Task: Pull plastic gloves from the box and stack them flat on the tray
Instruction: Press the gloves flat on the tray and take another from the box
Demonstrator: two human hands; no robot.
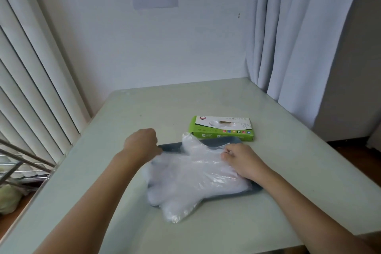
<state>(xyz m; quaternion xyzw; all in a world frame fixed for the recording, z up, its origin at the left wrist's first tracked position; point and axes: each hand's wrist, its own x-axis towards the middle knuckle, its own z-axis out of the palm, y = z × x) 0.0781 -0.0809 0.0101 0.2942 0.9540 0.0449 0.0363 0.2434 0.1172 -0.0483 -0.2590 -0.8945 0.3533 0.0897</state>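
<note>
A stack of clear plastic gloves (193, 179) lies spread over a dark grey tray (224, 142) in the middle of the table, hanging over its near edge. My left hand (142, 144) is at the tray's far left corner, fingers curled down onto the edge of the plastic. My right hand (240, 161) rests on the right side of the stack and pinches the top glove between thumb and fingers. A green and white glove box (221, 129) lies flat just behind the tray, its oval opening facing up.
The pale green table (144, 113) stands against a white wall. Vertical blinds (31, 88) run along the left and a curtain (299, 37) hangs at the right. A metal rack (22, 163) sits below the table's left edge.
</note>
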